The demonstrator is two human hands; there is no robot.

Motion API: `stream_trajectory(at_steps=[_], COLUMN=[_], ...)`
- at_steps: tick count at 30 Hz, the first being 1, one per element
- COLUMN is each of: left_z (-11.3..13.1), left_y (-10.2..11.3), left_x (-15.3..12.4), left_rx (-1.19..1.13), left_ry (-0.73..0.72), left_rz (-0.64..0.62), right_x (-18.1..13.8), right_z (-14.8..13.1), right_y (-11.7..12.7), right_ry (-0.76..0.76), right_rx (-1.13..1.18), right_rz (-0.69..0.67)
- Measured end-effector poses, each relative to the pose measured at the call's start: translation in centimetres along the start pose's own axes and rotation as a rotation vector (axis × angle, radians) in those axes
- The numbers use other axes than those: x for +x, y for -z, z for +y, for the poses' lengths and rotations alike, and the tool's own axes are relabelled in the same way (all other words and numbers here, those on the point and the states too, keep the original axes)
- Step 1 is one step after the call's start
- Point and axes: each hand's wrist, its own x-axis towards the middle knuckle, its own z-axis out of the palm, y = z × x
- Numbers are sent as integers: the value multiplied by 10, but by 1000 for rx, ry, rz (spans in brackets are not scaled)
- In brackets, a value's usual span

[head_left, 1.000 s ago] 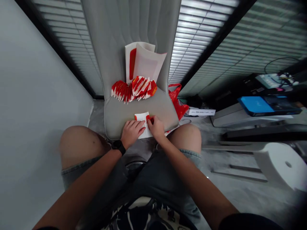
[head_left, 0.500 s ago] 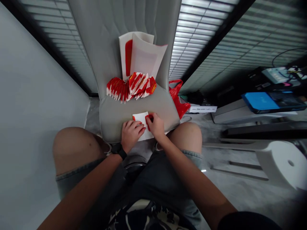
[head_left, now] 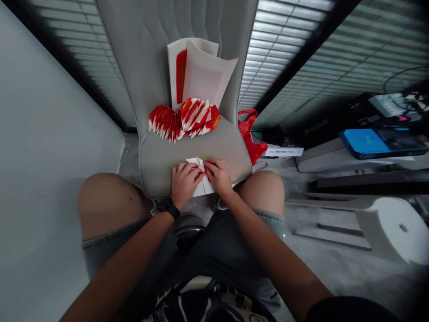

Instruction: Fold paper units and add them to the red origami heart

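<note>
White folded paper sheet (head_left: 203, 189) sits under both hands at the front edge of a grey padded chair seat (head_left: 192, 150), its lower end extending past that edge toward the person's lap. The left hand (head_left: 185, 182) and right hand (head_left: 218, 176) are together, almost meeting over the top of the paper and pressing it down on the seat. They cover most of the sheet, so its exact fold cannot be confirmed. A black wristwatch (head_left: 168, 207) is fastened on the left wrist.

Directly ahead of the hands, a fanned row of red-and-white folded paper pieces (head_left: 182, 120) rests on the seat. Beyond that row, two large white sheets with red printing (head_left: 204, 74) lean against the grey upholstered backrest (head_left: 140, 53). Right of the hands, a crumpled red plastic bag (head_left: 252, 138) hangs beside the chair, with a white printed box (head_left: 283, 152) just past it. A blue-covered tablet (head_left: 363, 141) lies well to the right. Two bare knees (head_left: 110, 205) flank the hands, one on each side.
</note>
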Motion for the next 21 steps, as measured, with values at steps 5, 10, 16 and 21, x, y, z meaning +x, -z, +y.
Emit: stream_trajectory(at_steps=[5, 10, 16, 21], left_z=[-2, -10, -18, -18], left_y=[-1, 6, 8, 7], left_x=[6, 16, 21, 21], left_rx=[22, 46, 71, 92], left_ry=[64, -32, -174, -206], left_rz=[3, -28, -94, -111], right_x=[2, 0, -1, -2], right_z=[-8, -8, -4, 1], right_y=[5, 5, 6, 6], right_ry=[36, 64, 90, 117], right_rx=[-52, -90, -84, -65], right_rz=[-35, -58, -75, -92])
